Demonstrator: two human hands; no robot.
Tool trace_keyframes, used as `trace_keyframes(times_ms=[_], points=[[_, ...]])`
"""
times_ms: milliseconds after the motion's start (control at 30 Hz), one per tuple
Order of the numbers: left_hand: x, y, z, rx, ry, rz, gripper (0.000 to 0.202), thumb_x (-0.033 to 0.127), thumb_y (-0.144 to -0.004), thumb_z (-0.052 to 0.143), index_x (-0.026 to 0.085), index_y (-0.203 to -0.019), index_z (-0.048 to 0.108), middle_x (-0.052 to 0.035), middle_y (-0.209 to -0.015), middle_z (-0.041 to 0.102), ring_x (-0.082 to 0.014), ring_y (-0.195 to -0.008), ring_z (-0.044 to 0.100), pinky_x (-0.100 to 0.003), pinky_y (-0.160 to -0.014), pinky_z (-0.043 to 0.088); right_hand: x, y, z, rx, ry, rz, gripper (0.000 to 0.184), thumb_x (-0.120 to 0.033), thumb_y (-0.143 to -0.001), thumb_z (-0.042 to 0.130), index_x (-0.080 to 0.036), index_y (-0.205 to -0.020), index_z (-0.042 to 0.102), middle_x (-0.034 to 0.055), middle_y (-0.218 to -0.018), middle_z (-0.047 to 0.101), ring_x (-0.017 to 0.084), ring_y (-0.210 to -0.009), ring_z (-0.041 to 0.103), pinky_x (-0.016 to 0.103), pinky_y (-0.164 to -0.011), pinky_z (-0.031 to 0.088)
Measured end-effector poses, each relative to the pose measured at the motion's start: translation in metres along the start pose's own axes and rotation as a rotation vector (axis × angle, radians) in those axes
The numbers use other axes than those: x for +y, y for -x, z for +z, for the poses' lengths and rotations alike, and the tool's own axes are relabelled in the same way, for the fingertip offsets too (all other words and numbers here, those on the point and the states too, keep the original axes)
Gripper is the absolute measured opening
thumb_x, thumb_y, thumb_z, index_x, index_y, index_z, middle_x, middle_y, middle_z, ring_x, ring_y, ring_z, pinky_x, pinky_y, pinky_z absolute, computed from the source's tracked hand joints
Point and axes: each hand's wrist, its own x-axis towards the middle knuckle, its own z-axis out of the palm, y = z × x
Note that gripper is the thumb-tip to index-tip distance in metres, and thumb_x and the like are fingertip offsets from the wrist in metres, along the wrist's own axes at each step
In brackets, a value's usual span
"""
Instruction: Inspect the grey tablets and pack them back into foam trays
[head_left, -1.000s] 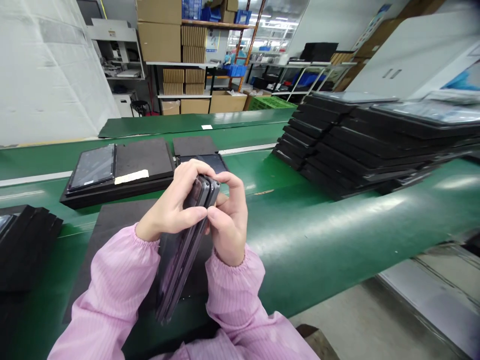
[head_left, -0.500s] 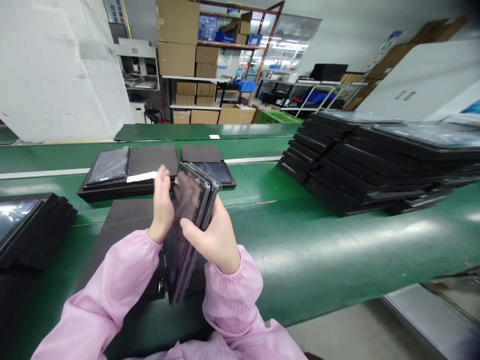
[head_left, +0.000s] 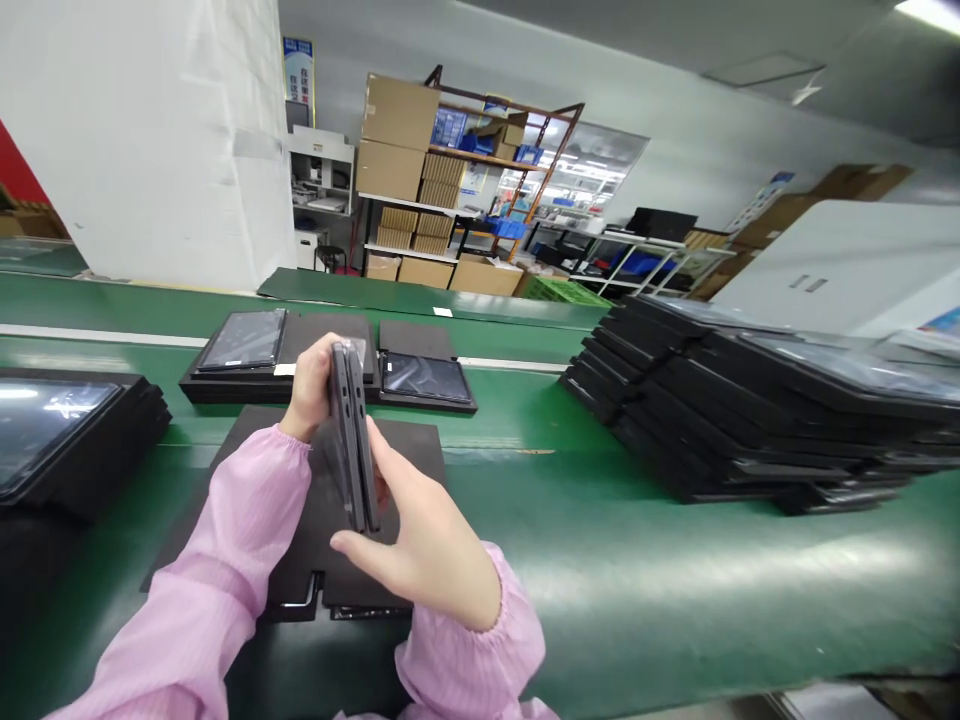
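Between left fingers (head_left: 316,372) and right fingers (head_left: 391,468), 2 dark tablets (head_left: 348,440).

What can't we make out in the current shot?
- Head view: broad faces of the two held tablets, turned nearly edge-on to the camera.
- Head view: most fingers of the right hand, behind the tablets.
- Head view: rest of the near-left screen, cut off by the left edge.
- Head view: any print on the white label, too small; left hand may cover part.
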Motion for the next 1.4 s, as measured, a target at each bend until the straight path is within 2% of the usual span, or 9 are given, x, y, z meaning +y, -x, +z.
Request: trace_keyframes(times_ms=[100, 200, 367, 533, 733, 1200, 1300, 1400], points=[[-0.004, 0.007, 0.000, -0.008, -0.009, 0.050, 0.059, 0.075, -0.087, 0.043, 0.019, -0.071, 0.054, -0.0020, -0.066, 0.052, -0.0163, -0.062, 0.046, -0.032, -0.062, 0.037, 0.001, -0.001, -0.006, -0.059, -0.037, 0.026, 0.103, -0.033, -0.075, 0.079, -0.019, -0.160, 0.022, 0.0068, -0.101, 0.065, 0.020, -0.078, 0.060, 0.036, -0.073, 0.058], [-0.001, 0.009, 0.002, -0.078, 0.008, 0.057, 0.060, 0.075, -0.088, 0.041, 0.020, -0.072, 0.056, -0.0020, -0.064, 0.054, -0.0167, -0.061, 0.047, -0.032, -0.061, 0.037, 0.002, -0.003, -0.006, -0.080, -0.125, 0.000, 0.101, -0.035, -0.078, 0.078, -0.019, -0.160, 0.022, 0.0029, -0.091, 0.063, 0.017, -0.073, 0.058, 0.032, -0.069, 0.057], [0.001, 0.008, 0.002, -0.126, 0.010, 0.066, 0.061, 0.075, -0.089, 0.040, 0.019, -0.073, 0.057, -0.0017, -0.064, 0.055, -0.0156, -0.057, 0.046, -0.031, -0.057, 0.036, 0.007, -0.004, -0.006, -0.027, -0.186, -0.029, 0.076, -0.035, -0.088, 0.067, -0.016, -0.155, 0.035, -0.0002, -0.080, 0.058, 0.014, -0.069, 0.056, 0.028, -0.068, 0.055], [0.000, 0.010, 0.000, -0.141, 0.012, 0.081, 0.061, 0.074, -0.091, 0.037, 0.019, -0.074, 0.057, -0.0016, -0.064, 0.055, -0.0154, -0.057, 0.047, -0.031, -0.058, 0.034, 0.009, -0.006, -0.008, 0.041, -0.146, -0.136, 0.055, -0.024, -0.097, 0.053, -0.015, -0.150, 0.044, -0.0005, -0.079, 0.060, 0.012, -0.068, 0.057, 0.026, -0.072, 0.055], [0.002, 0.012, -0.001, -0.138, -0.011, 0.093, 0.062, 0.073, -0.091, 0.037, 0.018, -0.071, 0.055, -0.0012, -0.065, 0.055, -0.0145, -0.057, 0.046, -0.031, -0.059, 0.036, 0.007, -0.005, -0.008, 0.045, -0.137, -0.155, 0.052, -0.017, -0.098, 0.048, -0.015, -0.150, 0.045, 0.0004, -0.081, 0.061, 0.012, -0.070, 0.058, 0.024, -0.073, 0.055], [0.005, 0.012, 0.001, -0.134, -0.064, 0.072, 0.064, 0.077, -0.089, 0.032, 0.019, -0.069, 0.052, -0.0028, -0.066, 0.055, -0.0167, -0.062, 0.050, -0.032, -0.063, 0.039, 0.004, -0.003, -0.008, 0.022, -0.145, -0.104, 0.053, -0.018, -0.098, 0.046, -0.018, -0.151, 0.044, 0.0006, -0.081, 0.060, 0.014, -0.071, 0.057, 0.028, -0.072, 0.054], [0.003, 0.014, -0.001, -0.136, -0.048, 0.089, 0.063, 0.075, -0.090, 0.034, 0.019, -0.070, 0.053, -0.0023, -0.066, 0.055, -0.0162, -0.062, 0.049, -0.032, -0.064, 0.038, 0.005, -0.003, -0.008, 0.022, -0.178, -0.095, 0.051, -0.021, -0.099, 0.047, -0.020, -0.150, 0.046, 0.0003, -0.081, 0.060, 0.013, -0.070, 0.057, 0.029, -0.072, 0.054], [0.003, 0.016, -0.005, -0.131, -0.055, 0.108, 0.061, 0.073, -0.092, 0.034, 0.019, -0.073, 0.054, -0.0016, -0.066, 0.054, -0.0157, -0.061, 0.048, -0.032, -0.064, 0.037, 0.013, -0.006, -0.004, 0.039, -0.322, -0.076, 0.046, -0.034, -0.101, 0.046, -0.022, -0.145, 0.053, -0.0014, -0.074, 0.058, 0.013, -0.064, 0.055, 0.029, -0.068, 0.054]])
